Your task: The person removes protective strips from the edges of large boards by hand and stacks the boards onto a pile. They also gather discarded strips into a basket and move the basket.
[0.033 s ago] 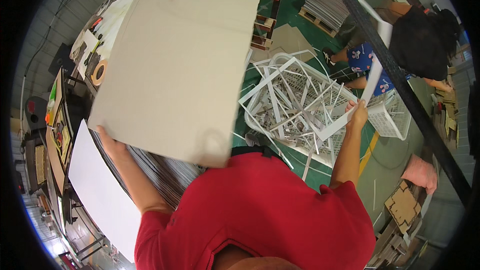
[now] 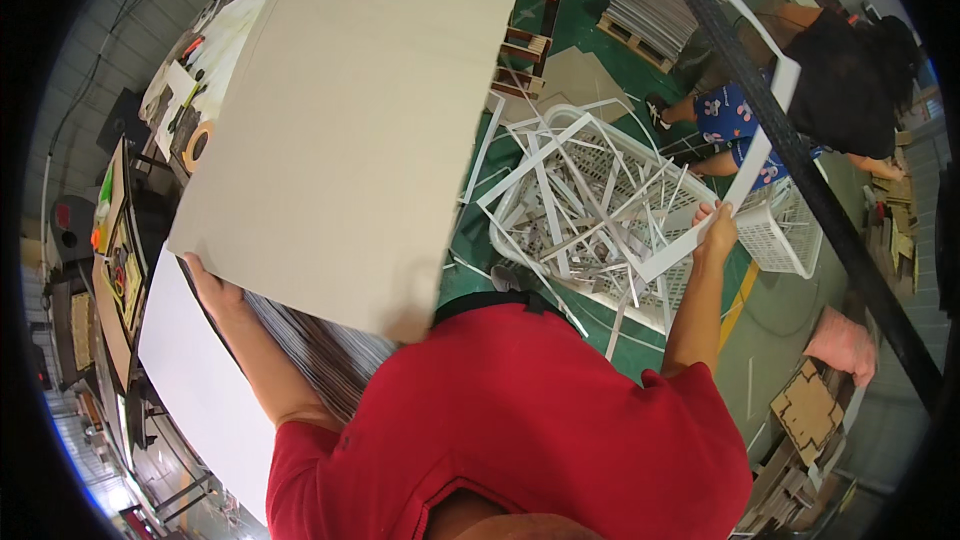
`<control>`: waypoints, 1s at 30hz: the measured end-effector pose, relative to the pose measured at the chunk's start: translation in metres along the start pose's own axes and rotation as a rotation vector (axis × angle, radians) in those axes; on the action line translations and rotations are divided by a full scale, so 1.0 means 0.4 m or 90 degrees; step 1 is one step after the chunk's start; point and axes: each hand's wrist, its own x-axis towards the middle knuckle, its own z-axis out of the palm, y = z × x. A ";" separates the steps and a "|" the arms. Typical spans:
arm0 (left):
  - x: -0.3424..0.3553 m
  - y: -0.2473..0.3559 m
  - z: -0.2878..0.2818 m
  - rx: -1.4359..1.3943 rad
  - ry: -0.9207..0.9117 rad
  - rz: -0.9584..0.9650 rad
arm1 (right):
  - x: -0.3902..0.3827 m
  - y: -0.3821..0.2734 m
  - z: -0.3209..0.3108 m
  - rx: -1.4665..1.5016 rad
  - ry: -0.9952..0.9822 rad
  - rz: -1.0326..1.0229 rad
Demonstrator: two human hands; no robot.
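A large beige board (image 2: pixel 330 130) fills the upper left and middle, over a stack of sheets with striped edges (image 2: pixel 310 345). My left hand (image 2: pixel 215 285) grips the board's lower left edge. On the right, my right hand (image 2: pixel 715 225) has its fingers closed round a long angular white strip (image 2: pixel 750 160), which runs from beside a white plastic basket up past a dark diagonal bar (image 2: pixel 855 250). The basket (image 2: pixel 620 150) is heaped with tangled white offcut frames and strips (image 2: pixel 560 200). A white sheet (image 2: pixel 190 380) lies left of my left forearm.
A co-worker (image 2: pixel 835 80) in a black top bends at upper right, beside a second white basket (image 2: pixel 780 235). A pallet stack (image 2: pixel 645 10) stands behind. A tape roll (image 2: pixel 198 146) and tools lie at left. A pink sack (image 2: pixel 840 345) sits at lower right.
The beige board has slid slightly left and downward with my left hand, its near corner shifting left. My right hand and strip have barely moved.
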 end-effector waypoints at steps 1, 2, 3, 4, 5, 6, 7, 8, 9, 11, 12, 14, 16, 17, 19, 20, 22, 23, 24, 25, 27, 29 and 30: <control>0.044 0.011 -0.060 0.067 -0.138 0.051 | -0.003 0.009 -0.008 0.007 0.015 0.020; 0.053 0.028 -0.053 0.135 -0.287 0.099 | -0.016 0.026 -0.020 0.018 0.039 0.041; 0.013 -0.013 -0.056 -0.192 -0.178 -0.112 | -0.030 0.052 -0.028 0.011 0.032 0.064; 0.007 -0.050 -0.084 -0.175 -0.185 -0.127 | -0.030 0.070 -0.040 -0.010 0.029 0.066; 0.005 -0.099 -0.118 -0.158 -0.189 -0.142 | -0.026 0.093 -0.051 -0.034 0.023 0.069; -0.006 -0.137 -0.141 -0.187 -0.160 -0.193 | -0.027 0.118 -0.075 -0.064 0.020 0.073; -0.021 -0.164 -0.143 -0.219 -0.131 -0.242 | -0.023 0.147 -0.096 -0.072 0.066 0.092; -0.032 -0.179 -0.121 -0.235 -0.142 -0.263 | 0.026 0.218 -0.169 -0.287 0.085 -0.026; -0.044 -0.201 -0.097 -0.251 -0.154 -0.290 | 0.102 0.316 -0.296 -0.507 0.106 -0.141; -0.063 -0.221 -0.107 -0.254 -0.150 -0.303 | 0.042 0.311 -0.349 -0.835 0.171 -0.353; -0.080 -0.216 -0.104 -0.237 -0.123 -0.300 | -0.019 0.252 -0.343 -0.857 0.194 -0.248; -0.107 -0.191 -0.071 -0.201 -0.084 -0.296 | -0.096 0.177 -0.356 -0.884 0.254 -0.030; -0.098 -0.191 -0.086 -0.189 -0.101 -0.302 | -0.103 0.164 -0.415 -0.896 0.315 0.041; -0.097 -0.191 -0.085 -0.183 -0.111 -0.304 | -0.095 0.160 -0.444 -0.901 0.346 0.077; -0.105 -0.196 -0.069 -0.182 -0.094 -0.301 | -0.052 0.198 -0.515 -0.944 0.317 0.021; -0.107 -0.198 -0.060 -0.180 -0.085 -0.298 | -0.042 0.210 -0.530 -0.965 0.299 -0.007; -0.105 -0.210 -0.051 -0.152 -0.085 -0.305 | -0.009 0.216 -0.519 -0.950 0.302 -0.052; -0.103 -0.214 -0.050 -0.139 -0.085 -0.307 | 0.015 0.215 -0.497 -0.941 0.302 -0.075; -0.102 -0.216 -0.049 -0.145 -0.078 -0.314 | 0.051 0.203 -0.479 -0.819 0.295 -0.012; -0.101 -0.215 -0.046 -0.152 -0.073 -0.319 | 0.094 0.185 -0.463 -0.695 0.287 0.048; -0.098 -0.211 -0.037 -0.159 -0.059 -0.324 | 0.162 0.142 -0.445 -1.032 0.248 -0.056; -0.107 -0.205 -0.041 -0.161 -0.031 -0.323 | 0.160 0.053 -0.327 -0.264 0.340 0.006; -0.104 -0.206 -0.042 -0.154 -0.043 -0.323 | 0.197 0.033 -0.316 -0.197 0.296 0.003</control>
